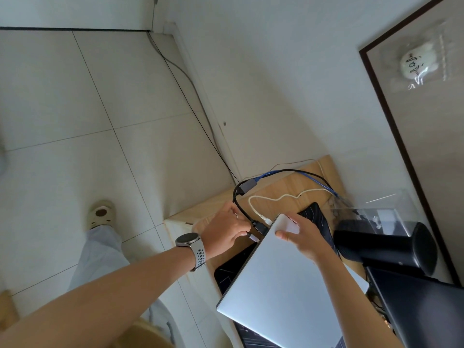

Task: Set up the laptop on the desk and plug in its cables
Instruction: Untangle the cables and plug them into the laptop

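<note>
A closed silver laptop point(281, 282) lies on a black mat point(317, 219) on the wooden desk point(298, 187). My right hand point(302, 234) rests flat on the laptop's far corner, holding it down. My left hand point(226, 228), with a watch on the wrist, pinches a black cable plug point(253, 236) at the laptop's left edge. A thicker black cable point(242, 208) loops from a grey adapter point(247, 185) to another plug point(259, 226) beside it. A white cable point(273, 198) snakes across the desk toward the same edge. A blue cable point(296, 173) runs behind.
A black cylindrical speaker point(391, 243) lies right of the laptop, with a clear plastic box point(381, 209) behind it and a dark monitor point(421, 305) at the lower right. The white wall is close behind the desk. Tiled floor, my leg and shoe point(101, 213) are on the left.
</note>
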`<state>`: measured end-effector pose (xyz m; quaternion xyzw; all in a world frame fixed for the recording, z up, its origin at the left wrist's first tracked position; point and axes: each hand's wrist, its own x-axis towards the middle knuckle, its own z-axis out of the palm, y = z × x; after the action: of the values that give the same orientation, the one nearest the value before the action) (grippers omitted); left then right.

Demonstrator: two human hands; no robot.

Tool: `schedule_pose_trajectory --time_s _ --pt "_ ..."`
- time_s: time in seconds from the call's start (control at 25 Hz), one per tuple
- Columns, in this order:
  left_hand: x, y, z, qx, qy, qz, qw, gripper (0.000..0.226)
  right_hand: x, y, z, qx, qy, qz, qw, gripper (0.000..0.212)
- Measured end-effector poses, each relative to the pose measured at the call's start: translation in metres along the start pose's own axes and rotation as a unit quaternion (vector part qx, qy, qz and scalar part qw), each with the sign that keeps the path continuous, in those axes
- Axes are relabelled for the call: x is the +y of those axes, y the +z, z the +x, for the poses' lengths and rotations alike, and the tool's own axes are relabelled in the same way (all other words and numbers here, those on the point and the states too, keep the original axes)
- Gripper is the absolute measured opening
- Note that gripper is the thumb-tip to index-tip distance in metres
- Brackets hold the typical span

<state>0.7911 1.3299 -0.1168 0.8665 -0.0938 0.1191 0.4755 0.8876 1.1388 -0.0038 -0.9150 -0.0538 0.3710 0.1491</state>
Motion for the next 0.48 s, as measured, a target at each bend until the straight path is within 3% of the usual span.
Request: schedule_pose_trajectory --time_s 0.48 --pt "0.0061 -0.0016 -0.0001 -0.004 -0.025 -0.024 0.999 0.031 0.0036 -0.0004 0.0027 0.001 -0.019 -0.003 1.000 0.043"
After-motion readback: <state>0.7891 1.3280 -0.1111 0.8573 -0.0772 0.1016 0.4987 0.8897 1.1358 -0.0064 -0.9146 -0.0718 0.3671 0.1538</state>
